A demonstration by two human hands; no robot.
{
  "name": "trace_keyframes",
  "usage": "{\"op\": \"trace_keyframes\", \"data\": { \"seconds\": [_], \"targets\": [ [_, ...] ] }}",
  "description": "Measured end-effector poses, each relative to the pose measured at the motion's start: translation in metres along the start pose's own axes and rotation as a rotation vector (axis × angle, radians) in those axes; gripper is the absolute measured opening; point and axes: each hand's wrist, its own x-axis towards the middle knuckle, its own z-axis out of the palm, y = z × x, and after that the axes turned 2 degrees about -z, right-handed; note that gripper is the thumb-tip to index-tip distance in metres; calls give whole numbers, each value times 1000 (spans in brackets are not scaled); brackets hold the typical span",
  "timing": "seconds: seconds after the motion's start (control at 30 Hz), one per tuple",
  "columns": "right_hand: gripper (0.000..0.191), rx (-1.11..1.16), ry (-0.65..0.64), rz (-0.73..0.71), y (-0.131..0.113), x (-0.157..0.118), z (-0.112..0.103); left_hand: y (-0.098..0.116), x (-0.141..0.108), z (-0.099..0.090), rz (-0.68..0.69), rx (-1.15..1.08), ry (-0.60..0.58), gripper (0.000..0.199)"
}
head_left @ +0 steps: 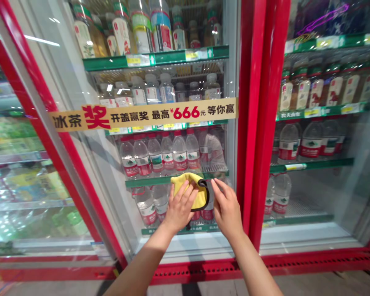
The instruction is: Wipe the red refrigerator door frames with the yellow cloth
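Low in front of the middle cooler's glass door (pixel 111 150), a yellow cloth (pixel 185 179) with black trim (pixel 207 197) lies under the person's left hand (pixel 180 207). Its longer axis runs roughly sideways, dipping toward the right; one yellow corner points to the upper left, while the trimmed edge faces right, curving down and back beneath the cloth. Near the top of that edge, the trim folds over into a small dark loop.

Behind the glass, the middle cooler (pixel 232 78) holds bottles on green-fronted shelves: tea-coloured drinks (pixel 122 35) on the top one, white-capped bottles (pixel 167 88) below, then a row of clear red-capped bottles (pixel 179 154) with red and white labels, and more clear bottles (pixel 146 207) at the bottom. A tan printed strip (pixel 144 115) crosses the door above the cloth. The cooler on the right (pixel 314 224) contains dark drinks (pixel 334 86) above clear bottles (pixel 287 142), all upright.

The left hand's fingers point up and slightly right, slightly spread and laid over the cloth, its thumb lower and partly hidden. The right hand (pixel 230 209) is just beside the trimmed edge, its fingers pointing up and left, partly bent, with the foremost tips slightly apart; whether its lower fingers touch the cloth cannot be told.
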Motion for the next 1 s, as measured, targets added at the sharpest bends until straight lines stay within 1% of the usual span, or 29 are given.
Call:
{"op": "trace_keyframes", "data": {
  "seconds": [0.1,0.13,0.17,0.2,0.27,0.3,0.37,0.43,0.53,0.6,0.63,0.67,0.7,0.73,0.8,0.87,0.9,0.93,0.97,1.0],
  "targets": [
    [75,-6,-80,-60,-12,7,2,-8,4,-2,-28,-59,159,98],
    [72,-29,-113,-98,-15,7,5,-10,8,-3,-23,-59,188,99],
    [68,-60,-139,-135,-16,5,7,-12,11,-4,-2,-46,189,99],
    [64,-93,-157,-165,-17,2,10,-13,13,-4,26,-24,163,98],
    [59,-137,-171,-204,-13,-5,14,-14,13,-3,66,29,69,93],
    [57,-137,-168,-225,-9,-8,14,-14,11,-2,61,51,20,90],
    [52,-104,-125,-265,2,-11,12,-11,6,0,2,83,-45,88],
    [44,-75,-31,-262,13,-12,5,-6,6,0,-57,104,-72,92],
    [39,-96,104,-174,25,-11,-6,7,24,-1,-102,101,-90,101],
    [40,-133,151,-116,30,-11,-11,17,39,-1,-143,79,-76,104],
    [41,-150,170,-96,31,-11,-13,21,43,1,-164,68,-64,103],
    [41,-163,185,-81,32,-11,-15,24,43,3,-154,53,-52,101],
    [41,-171,198,-72,33,-11,-16,26,39,7,-113,34,-46,97],
    [40,-176,209,-66,34,-11,-18,26,32,11,-41,10,-45,92],
    [38,-180,218,-58,35,-11,-20,23,15,19,179,-43,-42,78],
    [37,-188,224,-52,35,-9,-22,19,7,21,341,-57,15,68],
    [37,-197,234,-48,34,-9,-23,18,11,20,377,-47,58,66],
    [37,-208,247,-44,33,-8,-24,19,20,18,387,-31,102,64],
    [37,-218,264,-36,32,-7,-24,21,33,14,365,-14,137,62],
    [37,-221,284,-27,32,-6,-25,26,49,10,318,0,144,63]
  ]
}}
